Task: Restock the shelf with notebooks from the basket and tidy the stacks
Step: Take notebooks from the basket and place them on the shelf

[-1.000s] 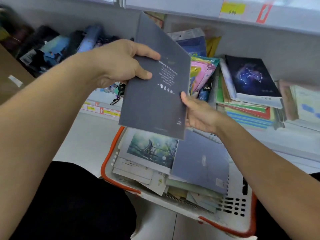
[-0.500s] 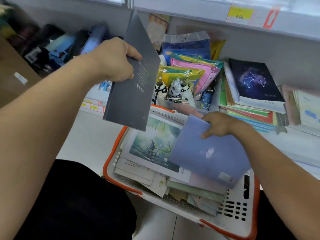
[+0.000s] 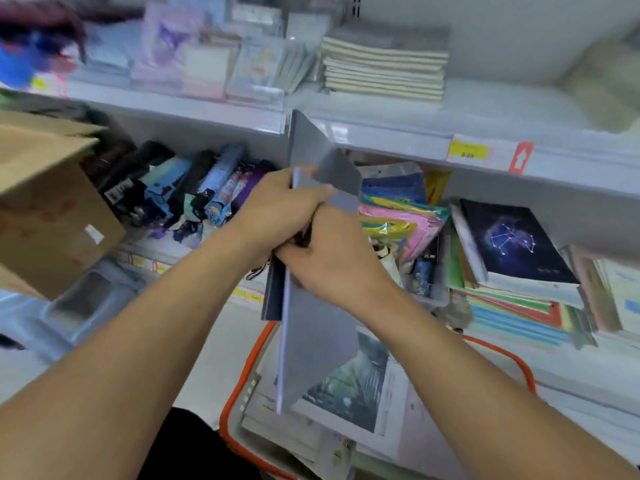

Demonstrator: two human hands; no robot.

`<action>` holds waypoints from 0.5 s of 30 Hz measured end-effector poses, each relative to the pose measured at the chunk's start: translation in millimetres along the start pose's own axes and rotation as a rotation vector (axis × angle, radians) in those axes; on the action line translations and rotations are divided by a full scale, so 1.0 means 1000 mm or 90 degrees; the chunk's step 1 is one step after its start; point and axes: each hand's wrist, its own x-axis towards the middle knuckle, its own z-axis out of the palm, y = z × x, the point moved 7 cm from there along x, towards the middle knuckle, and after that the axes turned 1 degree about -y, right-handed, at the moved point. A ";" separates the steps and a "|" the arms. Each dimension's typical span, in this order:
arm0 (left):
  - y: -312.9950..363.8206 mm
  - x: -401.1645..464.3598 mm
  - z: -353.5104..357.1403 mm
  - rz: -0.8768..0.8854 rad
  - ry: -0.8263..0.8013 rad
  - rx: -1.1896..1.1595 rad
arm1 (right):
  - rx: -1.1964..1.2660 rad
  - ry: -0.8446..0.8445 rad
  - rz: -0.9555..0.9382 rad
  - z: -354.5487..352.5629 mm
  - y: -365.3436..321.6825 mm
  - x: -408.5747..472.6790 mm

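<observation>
Notebooks [image 3: 318, 344], thin, light and bendy: we clamp left hand [image 3: 280, 209] and right hand [image 3: 332, 261] fingers mid-spine.

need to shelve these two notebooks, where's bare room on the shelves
Bare shelf lies right of the cream notebook stack on the upper shelf. Below, umbrellas, pouches and the constellation notebook stack crowd it.
</observation>
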 end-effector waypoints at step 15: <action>0.026 -0.022 -0.134 0.168 0.201 -0.359 | 0.632 -0.043 0.182 -0.027 0.024 -0.001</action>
